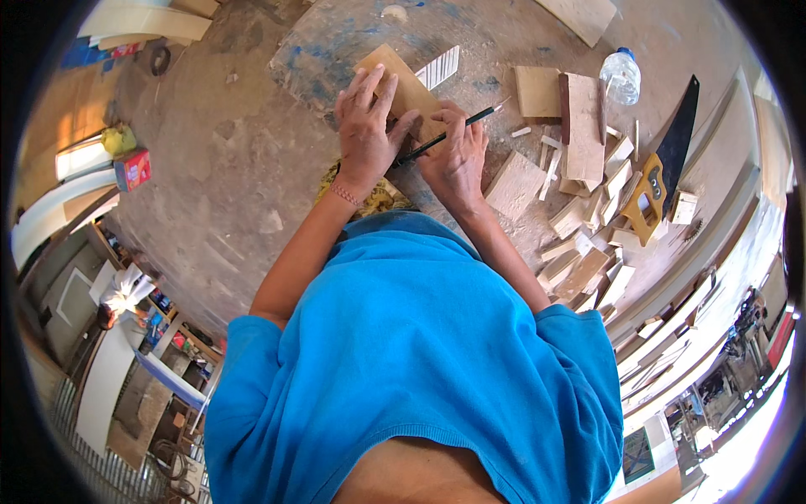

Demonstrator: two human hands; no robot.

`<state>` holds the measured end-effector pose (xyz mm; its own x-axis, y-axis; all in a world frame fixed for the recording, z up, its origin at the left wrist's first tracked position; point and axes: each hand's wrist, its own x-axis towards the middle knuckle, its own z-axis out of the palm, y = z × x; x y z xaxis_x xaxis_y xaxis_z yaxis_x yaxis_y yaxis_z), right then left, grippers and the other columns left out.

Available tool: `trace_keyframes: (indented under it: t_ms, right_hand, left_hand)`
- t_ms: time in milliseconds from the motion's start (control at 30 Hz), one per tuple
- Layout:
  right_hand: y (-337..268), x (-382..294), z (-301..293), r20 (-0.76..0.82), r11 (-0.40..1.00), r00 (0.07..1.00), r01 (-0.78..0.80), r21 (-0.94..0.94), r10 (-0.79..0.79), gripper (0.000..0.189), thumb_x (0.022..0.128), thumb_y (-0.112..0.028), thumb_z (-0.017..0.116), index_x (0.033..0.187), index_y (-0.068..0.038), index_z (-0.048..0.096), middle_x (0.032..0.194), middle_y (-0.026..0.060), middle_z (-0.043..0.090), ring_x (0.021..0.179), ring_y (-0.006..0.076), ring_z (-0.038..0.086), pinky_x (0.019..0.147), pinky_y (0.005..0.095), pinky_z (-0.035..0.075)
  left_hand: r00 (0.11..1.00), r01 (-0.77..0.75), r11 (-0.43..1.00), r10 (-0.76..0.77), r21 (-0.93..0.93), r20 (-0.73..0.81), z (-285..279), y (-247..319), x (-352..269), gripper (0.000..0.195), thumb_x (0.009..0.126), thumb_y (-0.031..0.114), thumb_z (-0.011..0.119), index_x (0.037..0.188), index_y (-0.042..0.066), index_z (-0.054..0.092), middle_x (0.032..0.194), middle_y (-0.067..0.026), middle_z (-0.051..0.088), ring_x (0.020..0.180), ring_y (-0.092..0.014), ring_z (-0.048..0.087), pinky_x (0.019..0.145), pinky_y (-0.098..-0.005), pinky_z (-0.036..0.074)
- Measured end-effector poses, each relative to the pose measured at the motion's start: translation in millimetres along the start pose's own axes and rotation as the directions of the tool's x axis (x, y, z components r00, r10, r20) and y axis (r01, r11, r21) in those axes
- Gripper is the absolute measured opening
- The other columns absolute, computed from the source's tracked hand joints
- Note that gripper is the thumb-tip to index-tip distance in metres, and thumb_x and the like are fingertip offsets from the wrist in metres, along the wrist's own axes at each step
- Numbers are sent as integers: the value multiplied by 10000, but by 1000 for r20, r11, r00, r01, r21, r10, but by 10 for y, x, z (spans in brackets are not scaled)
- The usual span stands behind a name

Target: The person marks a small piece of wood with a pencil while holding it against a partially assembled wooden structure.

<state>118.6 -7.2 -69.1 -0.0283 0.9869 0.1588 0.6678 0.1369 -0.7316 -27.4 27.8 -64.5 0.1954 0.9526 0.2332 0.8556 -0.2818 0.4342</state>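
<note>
A flat, light-brown wooden board (409,88) lies at an angle in front of me. Across its left side are the spread fingers of my left hand (370,129), with the thumb along the near part; what is under the palm is hidden. My right hand (454,165) is at the board's right end and has a dark pencil (483,114) between its fingers, the sharpened tip pointing up and right. Just beyond the board, a white piece with dark stripes (441,68) rests on the floor. Patterned yellow cloth (376,196) shows below my left hand.
To the right lie a handsaw (661,183) with a yellow handle, several wood offcuts (582,271) and stacked boards (584,129). A clear plastic bottle (621,79) with a blue cap stands beyond them. Far left are a red box (132,170) and another person (123,296).
</note>
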Motion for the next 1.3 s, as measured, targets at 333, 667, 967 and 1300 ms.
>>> trace_keyframes:
  t_ms: [333, 667, 967, 1300]
  right_hand:
    - [-10, -34, 33, -17, 999, 1000, -26, 26, 26, 559, 608, -102, 731, 1102, -93, 469, 1218, 106, 487, 1110, 337, 432, 831, 455, 335]
    - [70, -29, 26, -185, 998, 982, -31, 49, 39, 531, 635, -80, 757, 1068, -60, 450, 1140, 151, 540, 1032, 356, 493, 874, 457, 369]
    - [-16, -197, -146, -321, 985, 932, -150, 84, 169, 543, 634, -88, 784, 1042, -21, 433, 1083, 196, 544, 984, 387, 491, 857, 453, 386]
    - [-300, -395, 31, -181, 986, 982, -25, 166, 56, 535, 643, -130, 810, 1035, -35, 459, 1142, 197, 555, 1003, 378, 542, 832, 436, 438]
  left_hand:
    - [999, 6, 1000, -7, -3, -48, -4, -40, -16, 576, 825, 290, 673, 1300, 25, 480, 1316, -178, 451, 1243, -350, 392, 1012, -460, 306]
    - [991, 104, 980, -89, -167, 96, -189, 16, -148, 382, 764, 104, 727, 1102, -11, 591, 931, -141, 604, 792, -264, 610, 702, -346, 487]
    - [970, 234, 895, -188, -379, 155, -148, 146, -144, 178, 835, 120, 676, 943, -19, 645, 854, -103, 650, 736, -180, 639, 641, -290, 497]
    - [783, 620, 391, -367, -680, 502, -183, -113, -44, 172, 869, 21, 602, 1021, -56, 585, 892, -69, 662, 740, -70, 588, 646, -221, 483]
